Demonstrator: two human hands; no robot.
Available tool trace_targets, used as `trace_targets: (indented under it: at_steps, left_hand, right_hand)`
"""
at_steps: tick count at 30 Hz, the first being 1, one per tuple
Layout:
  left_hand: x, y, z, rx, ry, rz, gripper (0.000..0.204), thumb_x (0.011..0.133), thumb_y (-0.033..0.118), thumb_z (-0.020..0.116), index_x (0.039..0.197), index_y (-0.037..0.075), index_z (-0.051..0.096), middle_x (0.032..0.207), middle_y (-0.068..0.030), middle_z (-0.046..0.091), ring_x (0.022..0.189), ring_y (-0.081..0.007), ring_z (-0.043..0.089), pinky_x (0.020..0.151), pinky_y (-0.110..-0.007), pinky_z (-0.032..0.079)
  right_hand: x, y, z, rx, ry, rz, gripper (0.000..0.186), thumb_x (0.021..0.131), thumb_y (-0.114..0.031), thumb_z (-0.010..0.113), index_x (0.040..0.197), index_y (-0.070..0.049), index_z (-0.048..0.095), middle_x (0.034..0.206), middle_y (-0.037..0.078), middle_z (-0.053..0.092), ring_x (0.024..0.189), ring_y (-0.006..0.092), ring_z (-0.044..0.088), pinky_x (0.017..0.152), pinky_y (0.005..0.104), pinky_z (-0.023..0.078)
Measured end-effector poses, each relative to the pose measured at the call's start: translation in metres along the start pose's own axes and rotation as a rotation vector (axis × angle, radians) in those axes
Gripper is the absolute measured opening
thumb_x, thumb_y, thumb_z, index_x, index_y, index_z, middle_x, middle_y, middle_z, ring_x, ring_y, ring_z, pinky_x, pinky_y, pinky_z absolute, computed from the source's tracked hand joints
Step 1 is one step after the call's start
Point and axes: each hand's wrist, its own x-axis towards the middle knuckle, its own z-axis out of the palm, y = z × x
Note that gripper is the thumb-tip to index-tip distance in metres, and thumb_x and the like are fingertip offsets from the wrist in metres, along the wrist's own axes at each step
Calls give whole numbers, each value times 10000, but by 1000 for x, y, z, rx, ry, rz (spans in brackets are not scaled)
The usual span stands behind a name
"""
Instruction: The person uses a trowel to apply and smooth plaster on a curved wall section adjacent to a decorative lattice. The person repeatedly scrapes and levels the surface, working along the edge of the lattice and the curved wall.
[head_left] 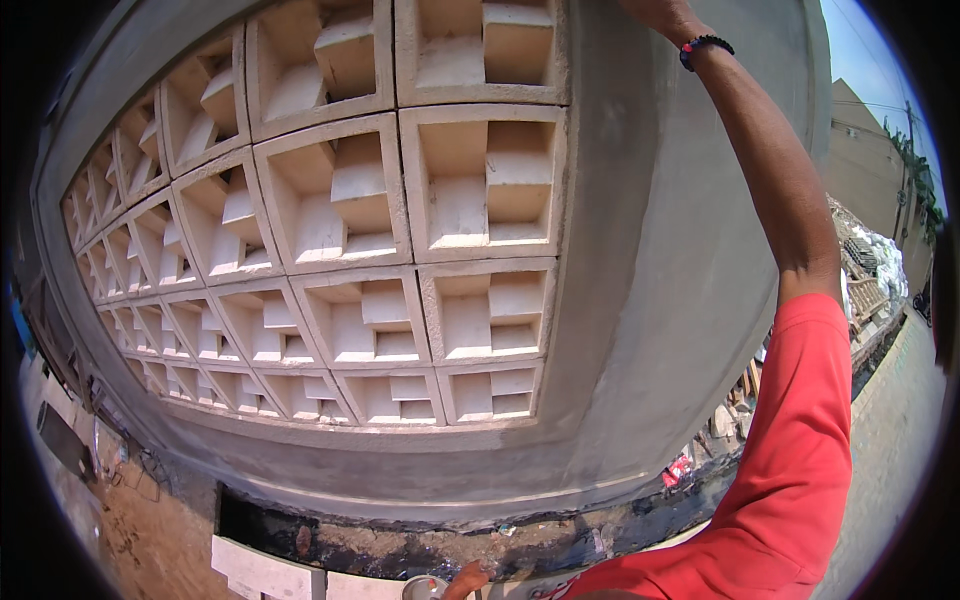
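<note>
Reaching: I see the right arm go up along the grey rendered pier [640, 300], red sleeve [800, 450] at the shoulder and a dark bead bracelet [705, 44] at the wrist.
Right hand [655, 12]: only its heel shows, at the top edge of the view and against the pier. The fingers are cut off, so I cannot tell how far open it is or whether it has hold of anything.
Left hand [465, 578]: low at the near edge, just beside the rim of a round pale container [422, 589]. Only a few fingers show, and I cannot tell whether they grip the rim or merely rest by it.
Work surface: the pier stands right of a grid of cream breeze blocks [480, 180], and its render looks smooth and damp.
Step in hand: I judge it to be work on the upper part of the render, high on the pier.
Next move calls for: I judge a steady reach and even pressure, keeping off the block faces to the left.
Surroundings: a dark wet strip [450, 545] runs along the wall foot, a white slab [260, 570] lies near left, and a paved street [890, 430] runs far right.
</note>
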Motion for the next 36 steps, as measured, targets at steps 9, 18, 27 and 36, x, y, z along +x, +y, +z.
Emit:
trace_targets:
  at_steps: [9,18,27,36]
  left_hand:
    - [-25,-6,0,-230,98,46,598,846,314,651,1297,-59,523,1283,-265,570,1240,-374,520,1034,-395,403]
    - [-50,-60,26,-203,112,-31,546,847,342,645,1237,-33,574,1250,-233,604,1198,-382,548,1026,-401,411]
    - [-73,-106,34,-803,392,-154,380,854,47,520,1223,-32,561,1093,-142,648,968,-234,645,734,-329,531]
    - [-97,-156,45,-696,195,-175,352,866,10,499,1213,-17,551,1124,-175,642,1061,-258,626,743,-366,559]
  right_hand:
    - [-67,-26,-25,11,-58,80,406,843,-157,683,1245,-155,624,1261,123,555,1239,295,452,1042,429,390]
    - [-218,-103,-52,17,-145,260,556,808,-139,737,1313,-319,589,1446,92,415,1289,325,390,1068,434,384]
    - [-359,-192,-71,143,-360,268,595,720,-107,775,1244,-340,616,1423,75,406,1270,309,387,1017,394,384]
    - [-490,-284,-82,235,-518,211,560,741,-105,758,1215,-377,638,1405,33,429,1266,311,390,1041,433,366]
